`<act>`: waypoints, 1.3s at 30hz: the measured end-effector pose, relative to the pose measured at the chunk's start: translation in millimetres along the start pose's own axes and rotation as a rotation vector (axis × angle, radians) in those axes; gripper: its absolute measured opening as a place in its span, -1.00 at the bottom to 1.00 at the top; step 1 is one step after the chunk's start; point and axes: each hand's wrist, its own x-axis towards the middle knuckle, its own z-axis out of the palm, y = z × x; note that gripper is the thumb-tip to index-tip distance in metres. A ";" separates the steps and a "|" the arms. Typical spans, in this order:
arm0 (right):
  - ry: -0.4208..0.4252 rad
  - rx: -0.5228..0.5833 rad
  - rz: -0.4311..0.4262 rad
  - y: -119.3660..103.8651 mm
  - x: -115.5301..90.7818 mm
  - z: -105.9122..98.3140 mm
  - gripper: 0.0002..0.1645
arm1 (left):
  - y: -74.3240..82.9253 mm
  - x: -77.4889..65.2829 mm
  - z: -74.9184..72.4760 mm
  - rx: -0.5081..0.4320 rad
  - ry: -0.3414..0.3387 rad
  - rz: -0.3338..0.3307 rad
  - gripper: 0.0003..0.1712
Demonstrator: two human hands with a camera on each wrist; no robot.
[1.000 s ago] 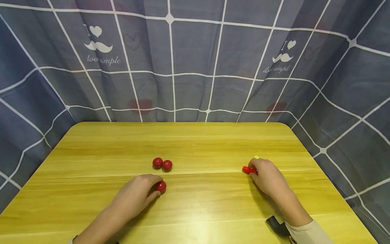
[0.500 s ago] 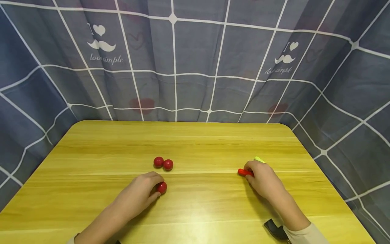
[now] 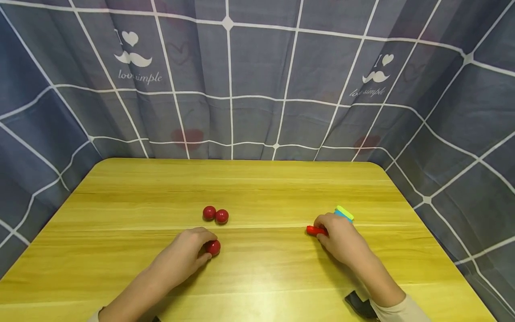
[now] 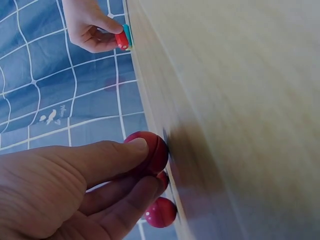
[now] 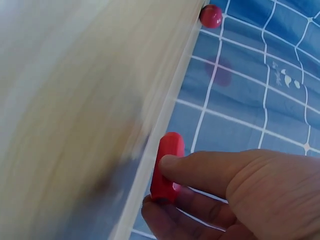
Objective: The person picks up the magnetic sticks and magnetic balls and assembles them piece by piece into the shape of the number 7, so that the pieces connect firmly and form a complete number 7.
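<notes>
My left hand (image 3: 183, 255) pinches a glossy dark red ball (image 3: 214, 247) between thumb and fingers, low over the table. In the left wrist view a seam line runs across that ball (image 4: 154, 152). Two more red balls (image 3: 209, 213) lie side by side just beyond it. On the right side, my right hand (image 3: 342, 237) grips a short bright red block with rounded ends (image 5: 169, 167), thumb on one face and fingers underneath. The fingers hide part of it. Just behind that hand sits a blue piece with a lime-green edge (image 3: 344, 213), partly covered.
A wood-grain table (image 3: 261, 183) with rounded far corners carries everything. Behind it and at both sides hangs a blue-grey checked curtain (image 3: 257, 67). A black strap-like piece (image 3: 360, 305) shows by the right sleeve.
My right hand has slid left and slightly nearer with the red block, uncovering more of the blue and lime-green piece. The left hand and its ball stay nearly in place.
</notes>
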 end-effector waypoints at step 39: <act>-0.085 0.090 -0.306 -93.5 16.7 27.4 -0.81 | 2.7 0.5 -2.2 -0.003 -0.039 0.022 -0.65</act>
